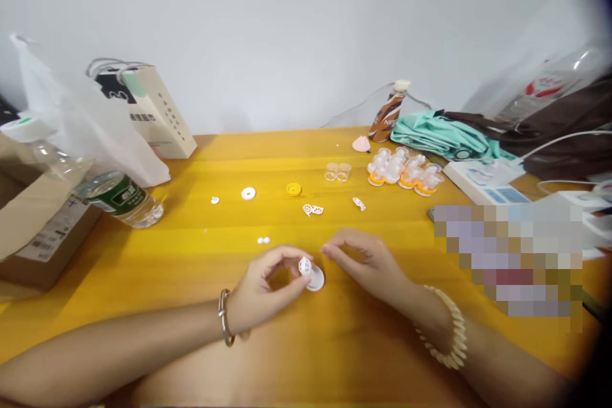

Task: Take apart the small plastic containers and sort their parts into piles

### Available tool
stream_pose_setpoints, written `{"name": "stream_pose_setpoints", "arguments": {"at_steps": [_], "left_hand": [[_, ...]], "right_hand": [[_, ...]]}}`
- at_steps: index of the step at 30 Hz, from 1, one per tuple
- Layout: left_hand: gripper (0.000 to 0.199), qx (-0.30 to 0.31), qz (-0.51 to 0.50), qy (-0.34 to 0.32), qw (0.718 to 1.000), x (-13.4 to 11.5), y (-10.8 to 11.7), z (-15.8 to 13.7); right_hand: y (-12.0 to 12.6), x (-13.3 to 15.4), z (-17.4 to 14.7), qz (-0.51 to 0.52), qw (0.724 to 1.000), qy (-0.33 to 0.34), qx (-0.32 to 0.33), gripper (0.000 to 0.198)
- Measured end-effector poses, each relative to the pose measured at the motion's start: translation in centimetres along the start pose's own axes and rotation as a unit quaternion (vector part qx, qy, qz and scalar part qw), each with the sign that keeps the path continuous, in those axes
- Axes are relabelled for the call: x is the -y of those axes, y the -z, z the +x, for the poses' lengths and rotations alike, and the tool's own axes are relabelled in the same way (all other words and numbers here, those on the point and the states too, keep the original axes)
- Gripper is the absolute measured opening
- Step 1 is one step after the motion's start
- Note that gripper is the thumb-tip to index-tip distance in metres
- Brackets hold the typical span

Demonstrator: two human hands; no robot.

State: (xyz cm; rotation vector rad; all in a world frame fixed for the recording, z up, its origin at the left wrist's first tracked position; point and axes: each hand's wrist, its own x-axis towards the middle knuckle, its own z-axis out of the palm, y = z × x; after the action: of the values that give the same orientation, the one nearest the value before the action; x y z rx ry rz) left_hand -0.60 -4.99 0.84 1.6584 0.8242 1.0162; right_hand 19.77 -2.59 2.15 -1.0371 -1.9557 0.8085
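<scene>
- Your left hand [251,296] pinches a small white part [305,266] by a white disc [316,280], at the near middle of the wooden table [306,350].
- Your right hand [368,264] curls just right; I cannot tell whether it grips anything.
- A pale wall [262,32] rises behind the far edge.

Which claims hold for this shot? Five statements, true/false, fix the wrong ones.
1. The left hand holds a small white part. True.
2. The right hand is gripping the yellow part. False: the yellow part lies on the table, apart from both hands.
3. A brown-labelled bottle stands beside the teal cloth. True.
4. The white ring is right of the yellow part. False: the white ring is left of it.
5. A cardboard box sits at the left edge. True.
</scene>
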Motion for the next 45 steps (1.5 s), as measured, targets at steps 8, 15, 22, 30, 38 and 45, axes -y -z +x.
{"name": "stream_pose_setpoints", "arguments": {"at_steps": [8,15,22,30,38,45], "left_hand": [[0.018,0.017,-0.098,0.099,0.99,0.7,-1.0,0.0],[0.019,-0.008,-0.066,0.067,0.996,0.4,-1.6,0.0],[0.022,-0.061,0.04,-0.009,0.997,0.2,-1.9,0.8],[0.025,-0.057,0.143,-0.074,0.985,0.3,-1.2,1.4],[0.025,-0.049,0.188,-0.092,0.977,0.1,-1.3,0.9],[0.024,-0.021,0.236,-0.135,0.962,0.0,-0.8,2.7]], "right_hand": [[0.5,-0.7,0.0,-0.014,1.0,0.015,-0.008,0.015],[-0.1,0.1,-1.1,0.037,0.999,-0.001,0.002,0.008],[-0.6,0.5,-1.7,0.087,0.996,-0.011,-0.02,0.015],[-0.7,0.1,-1.2,0.066,0.998,-0.005,-0.023,0.016],[-0.6,0.7,-1.1,0.1,0.995,-0.013,0.015,0.018],[-0.2,0.0,-0.2,0.153,0.988,-0.02,-0.003,0.022]]}}
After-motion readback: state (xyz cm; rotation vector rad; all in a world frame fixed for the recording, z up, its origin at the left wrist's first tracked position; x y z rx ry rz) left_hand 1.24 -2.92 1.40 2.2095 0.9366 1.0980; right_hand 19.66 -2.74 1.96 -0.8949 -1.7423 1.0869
